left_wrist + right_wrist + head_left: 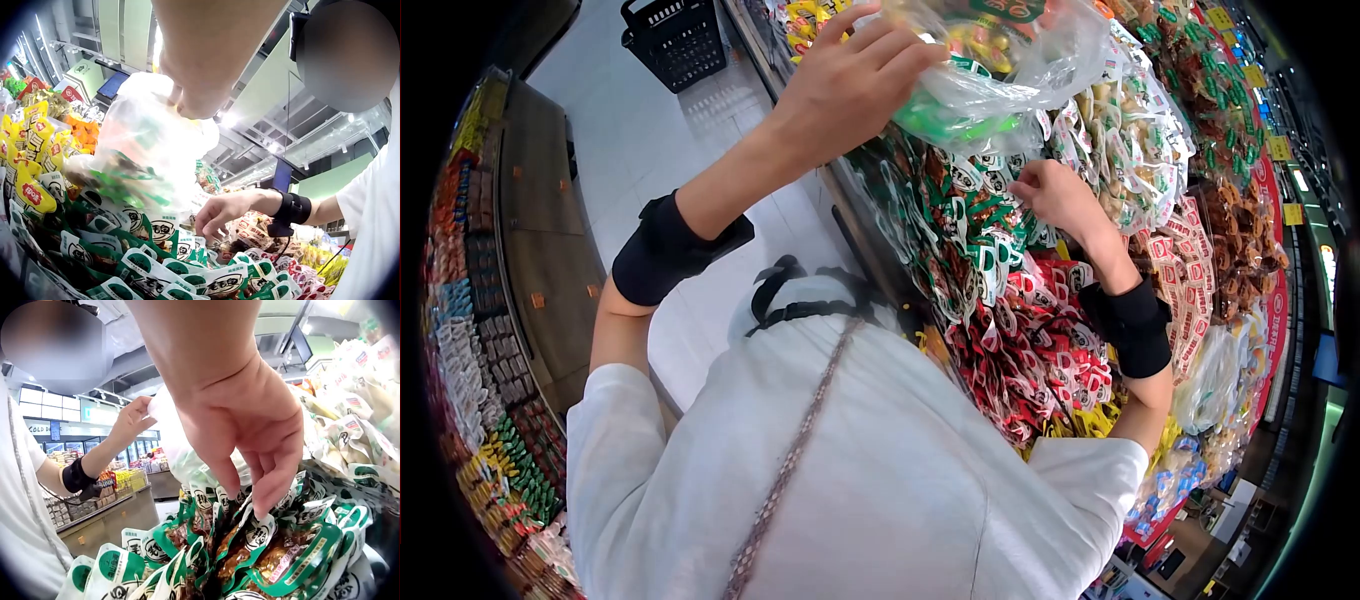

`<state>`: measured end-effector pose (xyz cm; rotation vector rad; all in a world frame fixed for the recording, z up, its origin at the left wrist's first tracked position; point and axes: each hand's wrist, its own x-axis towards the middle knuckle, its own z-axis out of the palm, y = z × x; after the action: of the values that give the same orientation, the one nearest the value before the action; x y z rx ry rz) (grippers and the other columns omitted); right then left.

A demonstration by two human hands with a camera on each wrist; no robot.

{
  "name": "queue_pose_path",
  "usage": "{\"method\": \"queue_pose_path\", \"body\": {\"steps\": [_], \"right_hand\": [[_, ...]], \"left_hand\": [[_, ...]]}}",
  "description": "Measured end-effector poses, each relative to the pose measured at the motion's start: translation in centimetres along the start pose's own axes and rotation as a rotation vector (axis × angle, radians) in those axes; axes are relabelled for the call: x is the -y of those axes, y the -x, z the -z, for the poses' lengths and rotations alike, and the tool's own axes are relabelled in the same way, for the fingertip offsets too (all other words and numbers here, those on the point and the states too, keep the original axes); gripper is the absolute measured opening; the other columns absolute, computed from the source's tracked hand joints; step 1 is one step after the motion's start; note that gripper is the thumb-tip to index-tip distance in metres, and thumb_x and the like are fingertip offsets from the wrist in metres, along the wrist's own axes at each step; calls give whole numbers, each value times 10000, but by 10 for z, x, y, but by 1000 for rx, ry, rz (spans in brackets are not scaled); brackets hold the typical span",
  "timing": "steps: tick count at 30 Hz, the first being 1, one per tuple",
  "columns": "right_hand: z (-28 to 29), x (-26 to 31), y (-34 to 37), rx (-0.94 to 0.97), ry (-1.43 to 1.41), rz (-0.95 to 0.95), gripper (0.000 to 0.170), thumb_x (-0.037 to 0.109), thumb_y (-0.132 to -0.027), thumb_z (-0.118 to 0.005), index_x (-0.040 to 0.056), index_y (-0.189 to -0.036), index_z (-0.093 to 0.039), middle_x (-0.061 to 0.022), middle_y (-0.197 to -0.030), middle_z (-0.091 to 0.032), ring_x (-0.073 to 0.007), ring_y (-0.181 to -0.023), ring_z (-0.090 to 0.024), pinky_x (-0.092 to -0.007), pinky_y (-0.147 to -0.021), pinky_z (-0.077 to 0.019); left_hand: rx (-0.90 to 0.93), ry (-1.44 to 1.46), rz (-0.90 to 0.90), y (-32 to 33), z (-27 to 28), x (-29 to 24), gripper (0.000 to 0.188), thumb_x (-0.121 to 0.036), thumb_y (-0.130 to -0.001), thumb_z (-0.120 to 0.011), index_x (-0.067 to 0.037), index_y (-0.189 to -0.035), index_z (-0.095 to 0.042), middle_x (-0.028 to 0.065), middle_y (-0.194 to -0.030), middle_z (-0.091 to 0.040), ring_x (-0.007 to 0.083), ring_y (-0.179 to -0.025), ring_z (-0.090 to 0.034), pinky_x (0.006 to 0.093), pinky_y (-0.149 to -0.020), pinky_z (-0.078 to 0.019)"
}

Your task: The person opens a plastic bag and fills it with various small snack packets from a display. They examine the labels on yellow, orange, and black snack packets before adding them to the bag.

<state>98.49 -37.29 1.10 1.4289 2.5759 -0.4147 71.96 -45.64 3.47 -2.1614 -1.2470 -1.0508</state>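
"Fingers [265, 509] of the right hand [1060, 195]: what are they doing?"

"Bending down onto the green packs [294, 550], tips at the top edge of one. Whether they pinch it, nobody could say from this angle."

"And those packs lie where?"

"Heaped right under that hand, between the bag [137, 112] and the red packs [1050, 340]. The bag hangs just over the heap, gripped near its top by the left hand [845, 90], with green and yellow showing through."

"Farther out?"

"White packs [1140, 150] beside the green ones, yellow packs [37, 156] near the bag, and a basket [675, 45] on the floor [590, 110], well apart from the hands."

"What could go wrong?"

"The green packs stand crowded and overlapping, so a pull on one might drag up its neighbours or start a slide. The bag looks thin and is held from one side only; if its mouth sagged, a pack could miss it, and a lopsided load might slip from the grasp."

"What can't be made out?"

"The head view cuts off the bag's top. In the left wrist view, glare washes out much of the bag, and the left hand's fingertips are lost against it. Its contents can't be counted, and the touched pack's lower end is buried."
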Motion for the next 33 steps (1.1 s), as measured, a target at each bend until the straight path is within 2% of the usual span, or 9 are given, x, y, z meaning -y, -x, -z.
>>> {"method": "queue_pose_path", "body": {"steps": [2, 8, 12, 14, 18, 19, 25, 29, 33], "right_hand": [[10, 19, 5, -12, 114, -50, 235, 271, -745, -608, 41, -789, -626, -170, -725, -606, -315, -756, -591, -386, -674, -459], [10, 39, 4, 34, 67, 90, 215, 276, -745, -608, 63, -770, -610, -147, -752, -610, -318, -762, -588, -397, -687, -458], [-7, 41, -11, -7, 241, 149, 169, 198, -751, -588, 46, -819, -615, -148, -733, -610, -305, -733, -591, -390, -655, -455], [-21, 34, -24, -25, 237, 148, 139, 169, -742, -580, 42, -787, -615, -153, -715, -605, -315, -719, -591, -401, -652, -456], [-19, 34, -21, -20, 248, 178, 106, 131, -721, -572, 30, -724, -605, -158, -677, -596, -328, -683, -588, -406, -633, -460], [-12, 38, -16, 71, 226, 154, 161, 137, -712, -556, -18, -735, -592, -211, -735, -602, -356, -728, -591, -419, -667, -474], [0, 29, 7, 123, 42, 77, 109, 117, -700, -569, 23, -748, -597, -170, -708, -605, -338, -705, -590, -403, -643, -468], [32, 43, 36, -60, 5, 86, 88, 81, -714, -555, 8, -760, -569, -174, -686, -594, -338, -685, -582, -384, -630, -458], [69, 51, 71, -160, -193, 108, 58, 38, -793, -518, -9, -827, -516, -70, -706, -571, -125, -665, -560, -254, -554, -441]], "left_hand": [[-7, -3, 8, 2, 0, 0, 278, -32, -699, -579, -61, -969, -516, 57, -813, -513, 196, -826, -510, 382, -883, -341], [-11, -4, -5, 2, -2, -1, 279, -31, -703, -579, -56, -973, -513, 54, -811, -511, 194, -821, -507, 386, -886, -336], [-11, -32, -19, 3, -4, -1, 303, -38, -687, -599, -78, -979, -526, 43, -849, -526, 185, -871, -513, 381, -920, -325], [-85, -61, -65, 4, -9, 2, 316, -18, -688, -615, -115, -983, -555, 3, -843, -544, 149, -870, -525, 341, -930, -332], [-87, -52, -56, 5, -7, 5, 346, -5, -688, -604, -117, -1011, -555, 1, -822, -540, 141, -857, -525, 344, -933, -327], [-90, -59, -59, 6, -6, 5, 347, -8, -688, -604, -118, -1014, -556, 1, -821, -539, 140, -856, -525, 344, -933, -326], [-72, -59, -48, 9, -6, 5, 336, -22, -705, -591, -117, -1026, -561, 2, -820, -537, 139, -848, -524, 347, -938, -316], [-73, -55, -47, 9, -6, 7, 317, -34, -721, -580, -112, -1027, -564, 3, -816, -532, 139, -841, -523, 350, -938, -314], [-75, -10, -51, 10, -4, 8, 325, -21, -728, -552, -95, -1045, -548, 27, -864, -550, 165, -877, -527, 343, -943, -307]]}}
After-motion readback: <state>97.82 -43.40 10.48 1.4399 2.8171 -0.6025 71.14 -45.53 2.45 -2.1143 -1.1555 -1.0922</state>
